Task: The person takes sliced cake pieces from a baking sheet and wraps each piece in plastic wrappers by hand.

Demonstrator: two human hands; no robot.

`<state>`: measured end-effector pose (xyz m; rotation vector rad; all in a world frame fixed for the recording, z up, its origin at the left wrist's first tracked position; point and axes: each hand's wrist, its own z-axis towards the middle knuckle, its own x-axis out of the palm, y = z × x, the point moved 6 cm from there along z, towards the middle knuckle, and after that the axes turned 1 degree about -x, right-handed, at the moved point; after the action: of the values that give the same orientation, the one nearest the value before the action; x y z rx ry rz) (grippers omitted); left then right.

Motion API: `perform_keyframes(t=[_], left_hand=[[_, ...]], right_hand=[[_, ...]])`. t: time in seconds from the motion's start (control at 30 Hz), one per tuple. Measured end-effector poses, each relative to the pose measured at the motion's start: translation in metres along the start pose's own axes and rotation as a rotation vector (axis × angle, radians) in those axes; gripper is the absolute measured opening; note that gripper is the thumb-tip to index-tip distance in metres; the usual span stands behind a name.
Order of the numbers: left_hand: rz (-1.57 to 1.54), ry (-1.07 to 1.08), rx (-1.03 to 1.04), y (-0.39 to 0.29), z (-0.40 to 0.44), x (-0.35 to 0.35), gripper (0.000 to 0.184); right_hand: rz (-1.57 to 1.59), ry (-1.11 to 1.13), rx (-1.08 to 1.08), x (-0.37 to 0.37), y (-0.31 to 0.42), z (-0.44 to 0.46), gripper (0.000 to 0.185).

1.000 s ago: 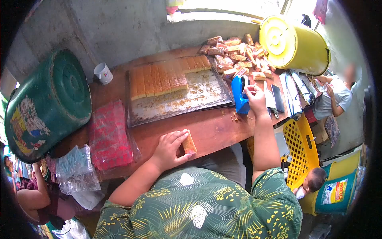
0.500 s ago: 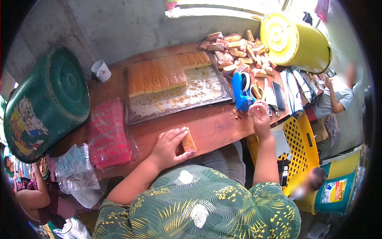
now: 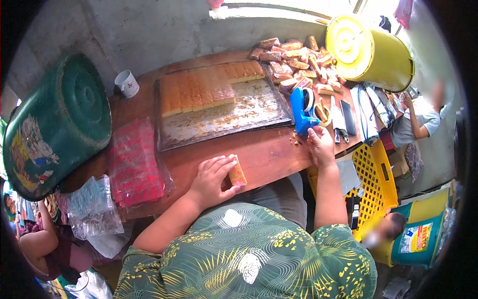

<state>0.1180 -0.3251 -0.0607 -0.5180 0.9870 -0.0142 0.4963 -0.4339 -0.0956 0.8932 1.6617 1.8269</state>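
Note:
My left hand (image 3: pixel 212 178) rests at the table's front edge. Its thumb and fingers are curled around a small rectangular slice of cake (image 3: pixel 237 171), which looks to be in a clear wrapper. Farther right, a blue tape dispenser (image 3: pixel 300 110) holding a roll of tape stands on the table. At its near end is my right hand (image 3: pixel 321 144), thumb and fingertips pinched together by the cutting edge. Whatever lies between those fingertips is too small to make out. Behind my left hand lies a baking tray (image 3: pixel 224 127) with a sheet of cut cake (image 3: pixel 196 94) on its far part.
Many wrapped slices (image 3: pixel 298 65) are heaped at the back, beside a tipped yellow bucket (image 3: pixel 383 55). Scissors (image 3: pixel 322 112) and a phone (image 3: pixel 348 117) lie right of the dispenser. Red-printed plastic bags (image 3: pixel 135 162), a mug (image 3: pixel 127 83) and a green bucket (image 3: pixel 64 119) are left. Other people sit nearby.
My right hand has shifted slightly left, bringing its fingertips up to the near end of the tape dispenser. My left hand stays around the cake slice, almost unmoved.

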Motion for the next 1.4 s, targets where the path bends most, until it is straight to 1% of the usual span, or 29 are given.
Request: perform_keyframes(t=[0.03, 0.13, 0.23, 0.33, 0.43, 0.53, 0.57, 0.6, 0.63, 0.67, 0.7, 0.73, 0.77, 0.8, 0.83, 0.87, 0.93, 1.03, 1.13, 1.23, 1.33, 1.4], left_hand=[[-0.001, 0.003, 0.000, 0.000, 0.000, -0.001, 0.069], [0.000, -0.012, 0.007, -0.002, 0.001, -0.002, 0.070], [-0.007, -0.063, 0.027, -0.002, -0.001, -0.001, 0.068], [-0.081, -0.097, 0.040, -0.002, -0.001, 0.000, 0.067], [-0.104, -0.105, 0.043, -0.002, 0.000, -0.003, 0.073], [-0.196, -0.094, 0.021, 0.002, -0.001, -0.002, 0.073], [-0.199, -0.105, 0.023, 0.003, 0.001, -0.002, 0.073], [-0.203, -0.111, 0.019, 0.004, 0.000, -0.002, 0.073], [-0.211, -0.108, 0.014, 0.004, -0.003, -0.001, 0.074], [-0.196, -0.107, -0.007, 0.004, -0.004, -0.001, 0.074], [-0.182, -0.105, -0.023, 0.004, -0.004, -0.001, 0.075], [-0.169, -0.103, -0.034, 0.004, -0.003, -0.001, 0.076], [-0.190, -0.111, -0.019, 0.005, -0.003, 0.000, 0.076], [-0.212, -0.120, -0.004, 0.007, -0.003, 0.002, 0.077], [-0.232, -0.131, 0.009, 0.009, -0.004, 0.003, 0.077], [-0.238, -0.120, 0.004, 0.010, -0.004, 0.005, 0.079], [-0.245, -0.099, -0.014, 0.011, -0.006, 0.006, 0.084], [-0.248, -0.066, -0.026, 0.006, -0.003, -0.001, 0.085], [-0.309, -0.131, -0.059, 0.006, -0.001, -0.007, 0.078], [-0.326, -0.080, -0.208, 0.025, 0.005, 0.009, 0.069], [-0.719, 0.033, -0.504, 0.043, 0.019, 0.028, 0.062], [-0.639, -0.052, -0.456, 0.041, 0.026, 0.022, 0.058]], right_hand=[[-0.017, -0.028, 0.033, 0.005, 0.007, -0.004, 0.018], [-0.250, 0.074, 0.007, -0.012, -0.003, 0.010, 0.022], [-0.398, 0.062, -0.076, -0.022, 0.001, 0.018, 0.026], [-0.925, -0.115, -0.371, -0.020, 0.029, 0.010, 0.027], [-1.533, -0.209, -0.681, 0.010, 0.066, -0.010, 0.025], [-1.502, -0.190, -0.539, -0.017, 0.046, -0.005, 0.022], [-1.371, -0.097, -0.478, -0.033, 0.021, 0.008, 0.023], [-1.004, -0.051, -0.326, -0.036, 0.006, 0.005, 0.024], [-1.003, 0.111, -0.221, 0.002, 0.023, -0.015, 0.022], [-0.761, 0.257, -0.222, 0.037, 0.025, -0.039, 0.015], [-0.623, 0.468, -0.216, 0.069, 0.020, -0.063, 0.012], [-0.532, 0.621, -0.103, 0.103, 0.025, -0.092, 0.011], [-0.490, 0.769, -0.132, 0.128, 0.022, -0.119, 0.015], [-0.416, 0.897, -0.107, 0.145, 0.019, -0.141, 0.018], [-0.338, 0.949, -0.048, 0.160, 0.012, -0.157, 0.022], [-0.360, 0.929, -0.099, 0.170, 0.011, -0.163, 0.019], [-0.354, 0.773, -0.251, 0.181, -0.010, -0.148, 0.015], [-0.414, 0.765, -0.240, 0.187, -0.010, -0.135, 0.025], [-0.490, 0.667, -0.139, 0.186, 0.001, -0.131, 0.040], [-0.433, 0.687, -0.068, 0.186, -0.018, -0.127, 0.048], [-0.459, 0.679, -0.069, 0.182, -0.017, -0.128, 0.045], [-0.550, 0.721, -0.135, 0.184, -0.009, -0.127, 0.045]])
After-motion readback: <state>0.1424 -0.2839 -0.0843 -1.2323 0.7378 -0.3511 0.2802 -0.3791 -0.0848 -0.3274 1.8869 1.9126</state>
